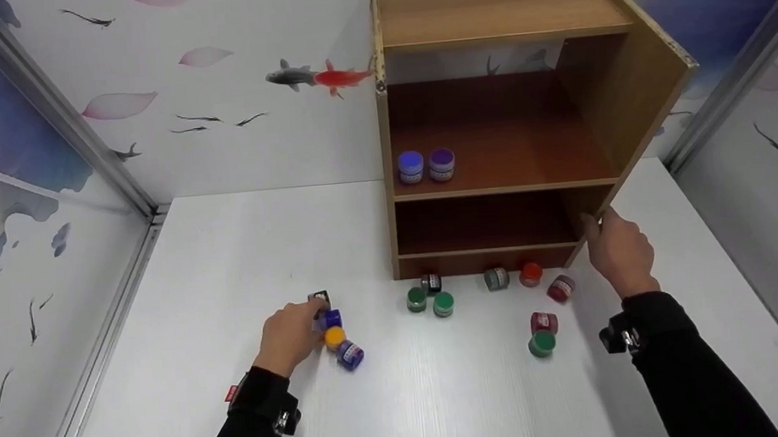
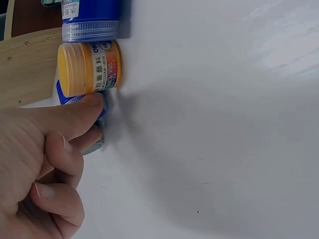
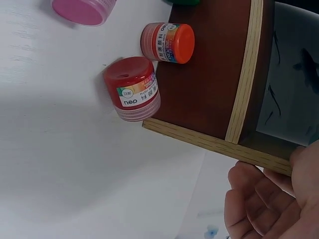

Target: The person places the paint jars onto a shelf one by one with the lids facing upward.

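At the left, my left hand [image 1: 291, 332] reaches into a row of small paint jars. Its thumb and forefinger pinch a blue paint jar [image 1: 331, 318], mostly hidden by the thumb in the left wrist view. Beside that stand a yellow paint jar [image 2: 103, 69] and another blue paint jar [image 1: 350, 355]; a dark jar [image 1: 322, 295] lies at the row's far end, under the forefinger. My right hand [image 1: 621, 252] grips the side panel of a wooden shelf [image 1: 504, 248], thumb inside and fingers outside. On the shelf's middle board sit a blue jar [image 1: 410, 167] and a purple jar [image 1: 441, 164].
Along the shelf's front are green jars [image 1: 416, 299], a black jar [image 1: 431, 284], a grey-green jar [image 1: 497, 279], an orange-red jar [image 3: 172, 43] and a dark red jar [image 3: 132, 89]. Nearer stand a pinkish-red jar [image 1: 544, 322] and a green jar [image 1: 542, 344]. Printed walls enclose the white table [image 1: 434, 412].
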Motion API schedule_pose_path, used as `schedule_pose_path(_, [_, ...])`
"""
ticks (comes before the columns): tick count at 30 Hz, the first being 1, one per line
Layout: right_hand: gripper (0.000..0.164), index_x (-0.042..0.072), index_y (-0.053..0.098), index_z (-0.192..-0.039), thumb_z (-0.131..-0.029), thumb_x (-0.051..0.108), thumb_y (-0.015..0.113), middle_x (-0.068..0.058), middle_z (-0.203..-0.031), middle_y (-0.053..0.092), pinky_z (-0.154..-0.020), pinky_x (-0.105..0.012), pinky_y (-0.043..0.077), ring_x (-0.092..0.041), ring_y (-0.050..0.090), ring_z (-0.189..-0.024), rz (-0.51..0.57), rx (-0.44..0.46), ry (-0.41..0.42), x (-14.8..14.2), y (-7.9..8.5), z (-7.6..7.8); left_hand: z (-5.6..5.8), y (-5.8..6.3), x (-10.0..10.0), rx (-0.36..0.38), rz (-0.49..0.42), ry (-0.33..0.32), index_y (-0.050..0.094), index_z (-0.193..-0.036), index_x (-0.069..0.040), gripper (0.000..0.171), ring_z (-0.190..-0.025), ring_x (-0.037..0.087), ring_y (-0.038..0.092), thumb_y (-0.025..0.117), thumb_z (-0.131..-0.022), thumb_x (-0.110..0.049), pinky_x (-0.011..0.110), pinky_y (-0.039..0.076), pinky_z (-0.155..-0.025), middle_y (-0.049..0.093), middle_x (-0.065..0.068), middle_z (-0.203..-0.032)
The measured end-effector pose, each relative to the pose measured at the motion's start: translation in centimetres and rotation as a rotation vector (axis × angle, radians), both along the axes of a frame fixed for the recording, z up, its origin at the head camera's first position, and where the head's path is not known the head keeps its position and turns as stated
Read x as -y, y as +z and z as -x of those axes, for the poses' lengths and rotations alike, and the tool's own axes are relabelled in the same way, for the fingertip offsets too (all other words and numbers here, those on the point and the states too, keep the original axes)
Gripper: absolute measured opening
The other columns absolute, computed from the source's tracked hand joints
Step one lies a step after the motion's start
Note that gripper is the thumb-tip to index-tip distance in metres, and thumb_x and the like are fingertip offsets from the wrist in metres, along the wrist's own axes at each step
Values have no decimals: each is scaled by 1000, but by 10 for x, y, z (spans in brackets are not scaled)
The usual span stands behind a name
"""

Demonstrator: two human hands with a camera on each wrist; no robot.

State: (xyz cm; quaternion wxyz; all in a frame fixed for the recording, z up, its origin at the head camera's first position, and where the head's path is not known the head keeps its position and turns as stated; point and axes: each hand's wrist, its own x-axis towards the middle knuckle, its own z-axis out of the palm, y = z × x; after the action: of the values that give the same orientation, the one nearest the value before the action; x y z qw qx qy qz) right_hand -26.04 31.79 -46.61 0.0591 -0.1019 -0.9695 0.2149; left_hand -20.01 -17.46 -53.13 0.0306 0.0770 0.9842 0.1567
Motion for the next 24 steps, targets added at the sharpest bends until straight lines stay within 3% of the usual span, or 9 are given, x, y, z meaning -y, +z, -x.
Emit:
schedule_pose_path(14, [51, 0, 52, -123, -105, 41, 29, -26, -95, 68, -49, -36, 39, -32, 60, -66, -12, 1, 1, 2, -1, 1, 0, -3, -4, 34, 6, 14, 68, -114, -13, 30, -97, 32, 70, 73, -85, -11, 47, 55, -81, 73, 12, -107])
schedule_pose_path(24, [53, -1, 51, -127, -105, 42, 29, -26, -99, 68, -50, -35, 39, -31, 60, -69, -5, 15, -8, 3, 0, 1, 1, -3, -3, 67, 26, 7, 66, -119, -9, 34, -98, 32, 69, 71, -87, -20, 47, 55, -84, 72, 13, -110])
